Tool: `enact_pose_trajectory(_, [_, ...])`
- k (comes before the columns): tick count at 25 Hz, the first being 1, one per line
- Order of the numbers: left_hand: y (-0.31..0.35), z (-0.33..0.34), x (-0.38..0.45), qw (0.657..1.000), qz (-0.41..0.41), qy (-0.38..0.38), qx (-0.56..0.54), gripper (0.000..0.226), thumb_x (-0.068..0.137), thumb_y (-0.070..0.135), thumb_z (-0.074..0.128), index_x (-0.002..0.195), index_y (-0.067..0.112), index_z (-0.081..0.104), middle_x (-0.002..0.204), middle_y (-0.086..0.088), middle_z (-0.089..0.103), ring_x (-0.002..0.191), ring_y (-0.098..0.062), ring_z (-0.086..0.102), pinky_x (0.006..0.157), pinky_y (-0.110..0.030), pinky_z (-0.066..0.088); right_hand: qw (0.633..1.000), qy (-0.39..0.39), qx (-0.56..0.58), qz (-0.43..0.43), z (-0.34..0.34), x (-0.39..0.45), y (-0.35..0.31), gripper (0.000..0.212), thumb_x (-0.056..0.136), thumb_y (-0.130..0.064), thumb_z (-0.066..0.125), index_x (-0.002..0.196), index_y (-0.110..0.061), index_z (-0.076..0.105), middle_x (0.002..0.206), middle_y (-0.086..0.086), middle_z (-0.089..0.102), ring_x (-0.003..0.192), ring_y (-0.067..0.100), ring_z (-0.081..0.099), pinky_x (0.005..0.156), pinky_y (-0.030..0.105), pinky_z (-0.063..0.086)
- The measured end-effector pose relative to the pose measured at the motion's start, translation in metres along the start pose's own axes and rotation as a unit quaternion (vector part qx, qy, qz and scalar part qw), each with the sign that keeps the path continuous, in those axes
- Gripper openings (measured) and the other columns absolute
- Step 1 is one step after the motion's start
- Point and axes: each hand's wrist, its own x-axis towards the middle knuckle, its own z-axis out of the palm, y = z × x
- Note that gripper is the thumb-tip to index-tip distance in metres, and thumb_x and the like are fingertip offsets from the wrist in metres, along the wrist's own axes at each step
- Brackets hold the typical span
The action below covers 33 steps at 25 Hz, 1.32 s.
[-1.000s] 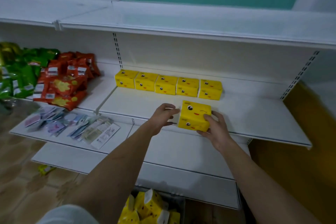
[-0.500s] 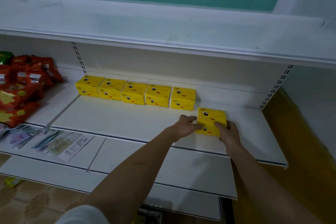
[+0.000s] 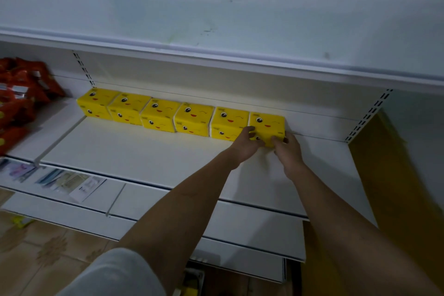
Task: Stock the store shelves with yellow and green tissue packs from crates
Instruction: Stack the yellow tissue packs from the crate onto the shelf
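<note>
Left hand (image 3: pixel 245 143) and right hand (image 3: pixel 287 149) both curled around sixth yellow tissue pack (image 3: pixel 266 127), fingers on its front lower corners, right of frame centre. Now set down on white shelf (image 3: pixel 144 151) at the right end of the row of five yellow packs (image 3: pixel 158 113), touching its neighbour (a second ago carried in mid-air, in front of the shelf edge). Placement judged nearly done; release and another trip to the crate next.

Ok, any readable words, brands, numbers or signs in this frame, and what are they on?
None can be read.
Yellow tissue packs: small dark label marks, too small to read.
Red snack bags: white stickers, blurred.
Flat packets on the lower shelf: print too blurred to read.
</note>
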Motion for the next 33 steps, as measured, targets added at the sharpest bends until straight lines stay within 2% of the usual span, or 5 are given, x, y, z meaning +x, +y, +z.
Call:
enact_pose_trajectory(8, [0.002, -0.055, -0.030, 0.999, 0.041, 0.010, -0.001, 0.030, 0.093, 0.015, 0.059, 0.123, 0.014, 0.059, 0.121, -0.012, 0.064, 0.100, -0.023, 0.061, 0.086, -0.037, 0.049, 0.985, 0.146, 0.033, -0.086, 0.019, -0.034, -0.023, 0.020, 0.092, -0.017, 0.049, 0.106, -0.016, 0.062, 0.113, 0.009, 0.062, 0.104, 0.031, 0.059, 0.086, 0.034, 0.048])
enact_pose_trajectory(17, [-0.097, -0.232, -0.150, 0.942, 0.118, 0.294, -0.114, 0.016, 0.090, 0.009, 0.049, 0.087, 0.010, 0.065, 0.073, -0.009, 0.065, 0.064, -0.021, 0.059, 0.058, -0.028, 0.046, 0.964, -0.188, -0.024, -0.186, 0.200, -0.195, -0.037, 0.017, 0.094, -0.017, 0.050, 0.096, -0.030, 0.061, 0.099, 0.000, 0.067, 0.084, 0.019, 0.063, 0.074, 0.031, 0.050])
enact_pose_trajectory(21, [-0.235, -0.296, -0.199, 0.916, -0.032, 0.380, -0.129, 0.009, 0.089, 0.020, 0.053, 0.087, 0.019, 0.062, 0.079, -0.006, 0.067, 0.070, -0.020, 0.061, 0.064, -0.031, 0.049, 0.938, -0.323, -0.099, -0.083, 0.266, -0.248, 0.044, 0.016, 0.096, -0.030, 0.050, 0.096, -0.040, 0.061, 0.109, -0.002, 0.065, 0.099, 0.018, 0.061, 0.090, 0.041, 0.051])
enact_pose_trajectory(27, [-0.455, -0.299, -0.251, 0.881, -0.340, 0.311, -0.111, 0.032, 0.097, 0.020, 0.053, 0.125, 0.004, 0.056, 0.103, -0.011, 0.056, 0.083, -0.022, 0.051, 0.061, -0.027, 0.040, 0.885, -0.374, -0.187, 0.206, 0.336, -0.299, 0.230, 0.042, 0.100, -0.043, 0.041, 0.128, -0.015, 0.057, 0.129, 0.009, 0.059, 0.114, 0.030, 0.057, 0.100, 0.048, 0.046])
enact_pose_trajectory(33, [-0.632, -0.264, -0.250, 0.842, -0.423, 0.292, -0.166, 0.056, 0.088, 0.039, 0.057, 0.133, 0.006, 0.053, 0.134, -0.012, 0.054, 0.113, -0.028, 0.053, 0.088, -0.032, 0.043, 0.807, -0.379, -0.228, 0.391, 0.362, -0.328, 0.415, 0.051, 0.102, -0.045, 0.038, 0.143, -0.016, 0.043, 0.141, 0.005, 0.048, 0.132, 0.028, 0.045, 0.105, 0.044, 0.041])
